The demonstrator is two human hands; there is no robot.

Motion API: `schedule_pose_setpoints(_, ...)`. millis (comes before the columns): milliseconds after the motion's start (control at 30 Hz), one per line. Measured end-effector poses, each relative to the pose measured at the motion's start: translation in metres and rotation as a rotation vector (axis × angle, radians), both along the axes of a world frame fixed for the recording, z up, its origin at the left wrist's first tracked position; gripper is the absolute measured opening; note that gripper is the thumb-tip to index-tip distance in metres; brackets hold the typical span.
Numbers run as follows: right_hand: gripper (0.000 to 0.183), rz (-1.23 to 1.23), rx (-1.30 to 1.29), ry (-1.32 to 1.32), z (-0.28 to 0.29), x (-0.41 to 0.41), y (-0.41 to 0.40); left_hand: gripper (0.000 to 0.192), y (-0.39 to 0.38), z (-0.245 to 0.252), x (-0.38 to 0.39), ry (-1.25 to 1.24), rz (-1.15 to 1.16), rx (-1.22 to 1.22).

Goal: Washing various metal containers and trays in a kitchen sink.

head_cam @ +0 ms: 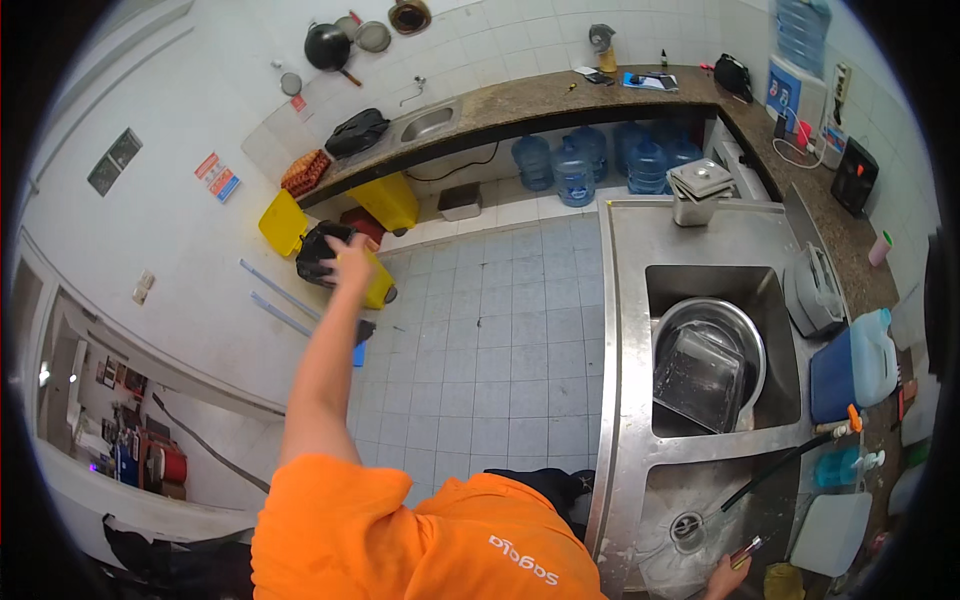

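Observation:
My left hand is stretched out over a yellow pedal bin lined with a black bag; its fingers are spread, with nothing visible in them. The bin's yellow lid stands raised. At the lower right, my right hand holds a small slim tool, its exact kind unclear, over the near sink basin. A dark hose runs into that basin, close to the drain strainer. In the far basin a round metal bowl holds a rectangular metal pan.
Lidded steel containers stand beyond the far basin. A blue liquid jug and a white container line the sink's right side. Long-handled tools lean near the bin. Several large water bottles stand under the stone counter.

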State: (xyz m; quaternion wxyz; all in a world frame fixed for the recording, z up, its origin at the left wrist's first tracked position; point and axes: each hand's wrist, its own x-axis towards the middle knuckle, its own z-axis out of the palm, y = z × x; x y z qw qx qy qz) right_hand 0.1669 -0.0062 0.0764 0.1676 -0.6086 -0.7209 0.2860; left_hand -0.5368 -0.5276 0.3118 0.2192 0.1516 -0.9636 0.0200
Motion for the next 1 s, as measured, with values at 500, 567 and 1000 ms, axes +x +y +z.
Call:
schedule_pose_setpoints(500,0.039,-0.018,-0.028,0.297,-0.073,0.042,0.042,0.028,0.305,-0.143,0.245,-1.032,-1.520,1.142)
schedule_pose_setpoints(567,0.042,-0.069,-0.020,0.269,-0.046,0.006,0.014,0.031,0.370,-0.147,0.334,-1.311,-1.748,1.010)
schedule_pose_setpoints(1000,0.028,-0.420,-0.093,0.913,0.014,-0.035,-0.076,0.041,0.470,-0.289,0.594,-1.361,-1.480,1.271)
